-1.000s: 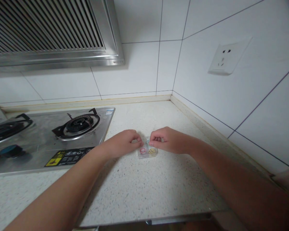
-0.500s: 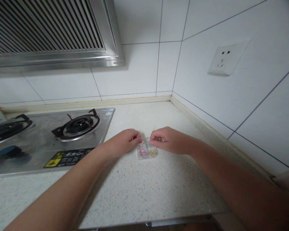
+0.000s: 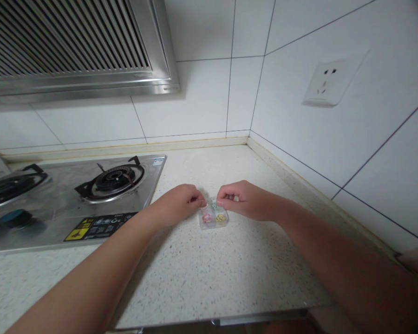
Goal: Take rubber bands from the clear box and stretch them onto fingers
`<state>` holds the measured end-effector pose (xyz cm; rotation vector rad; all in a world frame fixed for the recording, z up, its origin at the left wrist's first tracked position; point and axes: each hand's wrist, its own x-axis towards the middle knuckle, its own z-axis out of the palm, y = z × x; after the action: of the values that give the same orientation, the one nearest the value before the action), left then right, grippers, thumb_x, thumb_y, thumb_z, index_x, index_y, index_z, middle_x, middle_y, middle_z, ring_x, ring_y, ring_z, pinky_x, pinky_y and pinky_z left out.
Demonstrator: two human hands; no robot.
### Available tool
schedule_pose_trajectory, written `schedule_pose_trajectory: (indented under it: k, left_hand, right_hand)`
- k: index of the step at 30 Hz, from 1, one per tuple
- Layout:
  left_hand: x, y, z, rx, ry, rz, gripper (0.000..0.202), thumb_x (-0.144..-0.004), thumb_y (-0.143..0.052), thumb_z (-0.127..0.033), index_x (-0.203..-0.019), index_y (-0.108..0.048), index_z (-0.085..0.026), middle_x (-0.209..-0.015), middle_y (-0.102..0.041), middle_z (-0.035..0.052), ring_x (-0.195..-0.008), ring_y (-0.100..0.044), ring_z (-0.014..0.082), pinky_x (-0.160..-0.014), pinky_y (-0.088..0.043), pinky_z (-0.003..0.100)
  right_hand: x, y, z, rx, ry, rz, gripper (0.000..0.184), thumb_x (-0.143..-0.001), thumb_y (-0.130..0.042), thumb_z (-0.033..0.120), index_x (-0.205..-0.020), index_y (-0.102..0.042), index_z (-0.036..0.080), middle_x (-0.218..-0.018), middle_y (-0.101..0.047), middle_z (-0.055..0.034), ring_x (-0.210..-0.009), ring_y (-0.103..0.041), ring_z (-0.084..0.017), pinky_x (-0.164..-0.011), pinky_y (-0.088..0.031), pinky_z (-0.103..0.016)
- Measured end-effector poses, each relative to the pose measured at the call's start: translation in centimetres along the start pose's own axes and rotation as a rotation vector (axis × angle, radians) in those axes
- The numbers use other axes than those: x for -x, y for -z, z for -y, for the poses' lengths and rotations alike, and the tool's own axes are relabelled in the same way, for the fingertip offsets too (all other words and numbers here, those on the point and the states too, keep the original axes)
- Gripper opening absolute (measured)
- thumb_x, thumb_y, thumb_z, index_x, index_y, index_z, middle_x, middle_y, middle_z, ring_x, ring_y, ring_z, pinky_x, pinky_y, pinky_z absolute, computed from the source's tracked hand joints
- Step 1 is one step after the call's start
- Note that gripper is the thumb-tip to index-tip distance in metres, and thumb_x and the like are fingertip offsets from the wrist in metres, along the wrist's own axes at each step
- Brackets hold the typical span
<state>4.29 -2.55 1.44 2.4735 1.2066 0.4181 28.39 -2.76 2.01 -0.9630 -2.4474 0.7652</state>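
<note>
A small clear plastic box [image 3: 213,226] with compartments lies on the speckled countertop between my hands. Red rings [image 3: 206,218] sit in its near left compartment and yellow rings [image 3: 220,217] in the near right one; they look like small elastic bands. Something green [image 3: 214,204] shows farther back, partly covered by fingers. My left hand [image 3: 188,202] is closed in a pinch at the box's far left corner. At the far right side, my right hand [image 3: 235,199] also pinches, thumb against forefinger. Whatever lies between the fingertips of either hand is too small to make out.
To the left is a steel gas stove [image 3: 61,199] with a black burner [image 3: 114,180] and a knob [image 3: 15,218]. A range hood [image 3: 160,88] hangs above it. White tiled walls meet behind the counter [image 3: 209,273], and a socket [image 3: 329,81] is on the right wall.
Both hands stay almost in place at the box, still pinching. The view has shifted very slightly, and a little more of the green shows between the hands.
</note>
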Motion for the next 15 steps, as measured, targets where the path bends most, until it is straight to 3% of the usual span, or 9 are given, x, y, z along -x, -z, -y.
schedule_pose_trajectory:
  k: [5,11,15]
  left_hand:
    - [-0.1,0.0,-0.3,-0.002,0.114,0.035,0.028,-0.092,-0.057,-0.036,-0.086,-0.078,-0.019,-0.074,-0.068,0.0028,-0.067,-0.058,0.0162,-0.059,-0.034,0.027]
    - [-0.1,0.2,-2.0,-0.140,0.247,0.037,0.026,-0.089,-0.060,-0.038,-0.091,-0.081,-0.023,-0.082,-0.075,0.0057,-0.072,-0.063,0.0199,-0.062,-0.035,0.030]
    - [-0.3,0.0,-2.4,-0.106,0.245,0.051,0.027,-0.089,-0.057,-0.036,-0.091,-0.080,-0.021,-0.082,-0.075,0.0061,-0.072,-0.064,0.0197,-0.062,-0.036,0.029]
  right_hand:
    - [0.0,0.2,0.2,-0.037,-0.006,-0.030,0.027,-0.095,-0.056,0.040,-0.090,-0.070,0.017,-0.070,-0.063,0.0003,-0.063,-0.052,-0.012,-0.058,-0.036,-0.024]
    - [0.0,0.2,0.2,-0.029,0.010,-0.022,0.027,-0.096,-0.056,0.039,-0.090,-0.070,0.016,-0.073,-0.065,-0.0003,-0.065,-0.055,-0.012,-0.060,-0.038,-0.025]
    - [0.0,0.2,0.2,-0.021,0.008,-0.023,0.026,-0.095,-0.057,0.039,-0.091,-0.070,0.017,-0.073,-0.065,0.0005,-0.066,-0.056,-0.012,-0.059,-0.038,-0.024]
